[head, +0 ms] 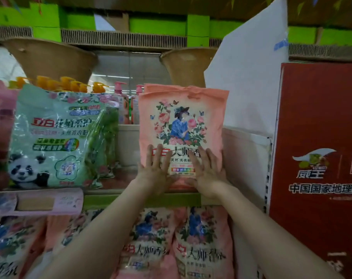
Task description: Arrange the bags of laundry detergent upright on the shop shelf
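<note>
Pink detergent bag [182,125] upright under both flat hands: left hand [156,171], right hand [207,174].

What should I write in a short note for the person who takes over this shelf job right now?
Left hand and right hand: both flat, fingers straight, pressing the lower front of the pink bag.
Pink bag: upright on the shelf, with the red carton further right.
Green panda bag: on the same shelf, to the left, leaning.
Done: one pink bag stands.
Left: straighten the green bag; more pink bags lie on the level below.
</note>
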`<state>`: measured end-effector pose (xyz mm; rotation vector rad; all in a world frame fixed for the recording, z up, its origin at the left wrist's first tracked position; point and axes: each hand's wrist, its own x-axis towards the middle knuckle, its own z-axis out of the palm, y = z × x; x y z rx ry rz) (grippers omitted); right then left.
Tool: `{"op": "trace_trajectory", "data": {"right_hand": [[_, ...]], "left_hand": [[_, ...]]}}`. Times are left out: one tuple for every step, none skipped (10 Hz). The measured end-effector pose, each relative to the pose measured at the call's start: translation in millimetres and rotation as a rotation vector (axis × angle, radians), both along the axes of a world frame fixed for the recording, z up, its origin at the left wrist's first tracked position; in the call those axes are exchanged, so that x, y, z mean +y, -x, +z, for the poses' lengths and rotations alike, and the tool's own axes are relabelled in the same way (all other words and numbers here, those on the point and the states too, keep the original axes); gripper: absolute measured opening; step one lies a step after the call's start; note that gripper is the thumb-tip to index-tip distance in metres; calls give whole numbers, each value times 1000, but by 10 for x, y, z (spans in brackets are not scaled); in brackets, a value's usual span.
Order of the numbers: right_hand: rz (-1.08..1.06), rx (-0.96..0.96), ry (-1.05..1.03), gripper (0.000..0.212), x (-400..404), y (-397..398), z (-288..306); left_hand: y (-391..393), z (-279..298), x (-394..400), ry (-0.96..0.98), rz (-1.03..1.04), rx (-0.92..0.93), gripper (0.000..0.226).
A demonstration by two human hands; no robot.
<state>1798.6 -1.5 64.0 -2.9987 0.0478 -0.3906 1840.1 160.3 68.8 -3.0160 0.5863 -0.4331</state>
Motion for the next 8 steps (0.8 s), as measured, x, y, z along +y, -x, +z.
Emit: {"op": "trace_trajectory", "data": {"right_hand": [[-68,38,85,80,53,13,9],[-157,6,231,80,139,35,-24],[-171,-3,263,80,161,64,-32],[-139,-38,233,79,136,54,-25],[-126,-30,206,80,114,79,-27],[-149,-13,260,87,236,219,23],[-105,48,261,67,555,508,202],[88,16,247,50,777,656,263]], "left_hand": [[68,-43,-106,15,66,-50,80],[154,-169,-211,70,121,-64,82],[146,-205,-192,69,124,-71,84],[171,-181,-135,24,123,-46,85],[287,-222,-53,-59,123,-30,92],[640,-98,147,-176,108,-42,80],[926,101,504,-165,92,-213,30],[1155,190,753,-153,133,-242,26]]}}
